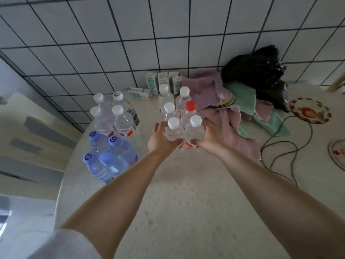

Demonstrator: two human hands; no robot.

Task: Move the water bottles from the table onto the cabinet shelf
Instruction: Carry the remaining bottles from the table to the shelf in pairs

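Several clear water bottles stand on a pale table [186,193]. My left hand [160,141] wraps around a white-capped bottle [173,130] at the front of the middle cluster. My right hand [212,141] grips the white-capped bottle beside it [195,128]. Behind these stand more white-capped bottles [169,111] and a red-capped bottle [190,109]. To the left is a group of white-capped bottles [119,118] and, nearer, several blue-capped bottles [112,156]. No cabinet shelf is in view.
Small drink cartons [162,80] line the tiled wall. Pink and green cloths [233,113] and a black bag [261,71] lie at the right. A dark cable [291,152] snakes across the table near two patterned plates [309,111]. The table edge curves at the left.
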